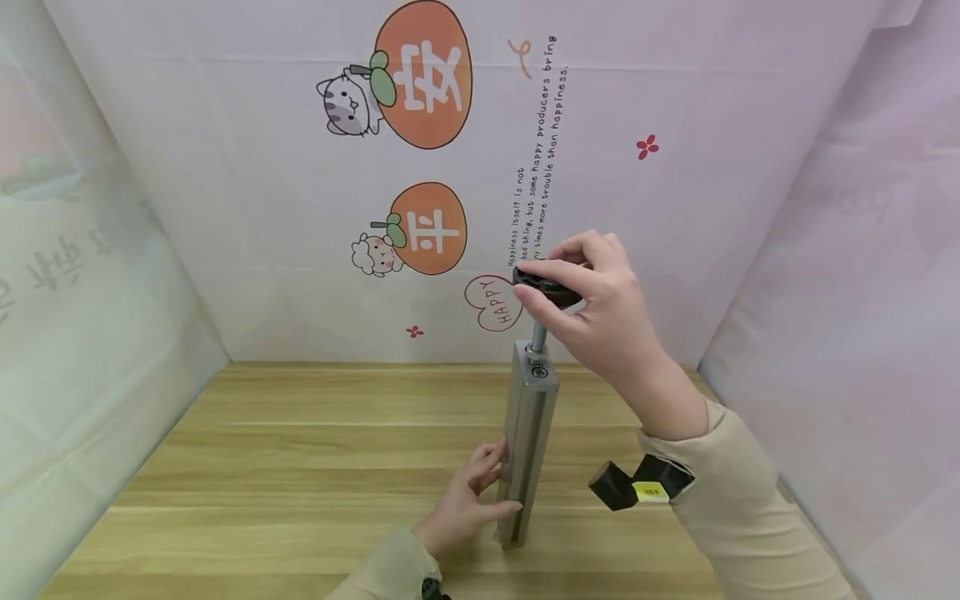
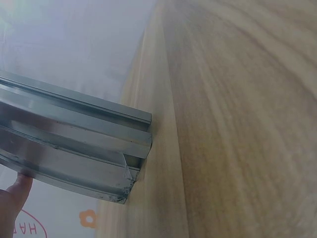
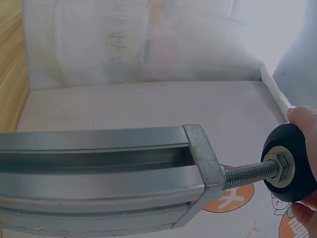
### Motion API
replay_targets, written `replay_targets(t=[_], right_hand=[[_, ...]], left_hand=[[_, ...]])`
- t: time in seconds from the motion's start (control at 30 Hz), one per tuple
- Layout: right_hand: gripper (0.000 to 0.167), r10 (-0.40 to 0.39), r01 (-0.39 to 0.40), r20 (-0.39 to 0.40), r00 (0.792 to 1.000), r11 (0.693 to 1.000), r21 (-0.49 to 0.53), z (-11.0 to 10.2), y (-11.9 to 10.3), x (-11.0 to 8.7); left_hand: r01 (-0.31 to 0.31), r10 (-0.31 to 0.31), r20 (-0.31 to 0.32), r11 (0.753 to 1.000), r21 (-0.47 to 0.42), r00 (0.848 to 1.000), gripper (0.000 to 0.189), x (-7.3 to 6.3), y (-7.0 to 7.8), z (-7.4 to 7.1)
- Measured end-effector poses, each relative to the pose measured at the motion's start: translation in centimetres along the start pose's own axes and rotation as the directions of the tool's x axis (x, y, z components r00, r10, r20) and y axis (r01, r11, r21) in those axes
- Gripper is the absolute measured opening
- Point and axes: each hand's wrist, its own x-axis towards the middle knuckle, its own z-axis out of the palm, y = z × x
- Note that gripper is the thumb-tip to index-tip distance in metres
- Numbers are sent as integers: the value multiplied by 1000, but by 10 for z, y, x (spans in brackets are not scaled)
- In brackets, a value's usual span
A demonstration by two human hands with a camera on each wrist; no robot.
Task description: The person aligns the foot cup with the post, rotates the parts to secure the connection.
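Observation:
A silver aluminium profile (image 1: 522, 442) with slots along its sides stands upright on the wooden table. My left hand (image 1: 461, 508) grips it low down, thumb on the near side and fingers on the far side. A metal end plate (image 3: 204, 157) caps its upper end, and a threaded rod (image 3: 250, 174) sticks out of that. On the rod's tip sits a round black levelling foot (image 1: 553, 292) with a hex nut (image 3: 283, 167) at its base. My right hand (image 1: 611, 308) holds the foot by its rim between thumb and fingers. In the left wrist view, the profile's lower end (image 2: 138, 158) meets the tabletop.
The wood-grain table (image 1: 300, 467) reaches back to a white printed cloth wall (image 1: 285, 250). Pale cloth walls also stand at the left (image 1: 90, 275) and right (image 1: 847, 333). A black wrist camera mount (image 1: 615, 486) juts from my right sleeve.

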Motion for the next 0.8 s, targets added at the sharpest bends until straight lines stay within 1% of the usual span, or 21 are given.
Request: replay_targets(t=[0.13,0.27,0.43,0.5,0.57,0.67,0.73,0.8], right_hand=[[22,-19,17,-49,999,998,-53,5,-2,1],[21,-19,7,-98,995,992,-124,9,-8,2],[22,-12,-19,-121,993,968,-249,11,-14,3],[25,3,-36,-123,992,963,-267,12,-15,3],[26,32,-61,-130,991,973,-224,12,-14,2],[28,83,-94,-130,988,992,-79,10,-10,-1],[31,104,-102,-119,987,994,25,8,-5,-3],[33,124,-113,-81,989,985,129,6,1,-6]], left_hand=[[7,-7,-4,1000,-10,1000,82,0,-1,0],[-3,3,-5,1000,-8,1000,82,0,-1,0],[-6,5,-6,1000,-16,1000,83,1,-2,-1],[-15,15,-5,1000,-10,1000,82,1,-2,-1],[-17,17,-4,1000,-9,1000,83,1,-3,-1],[-21,21,-1,1000,1,1000,83,1,-3,-1],[-11,11,0,1000,-4,1000,84,1,-3,-1],[-3,3,0,1000,-6,1000,83,0,-2,-1]])
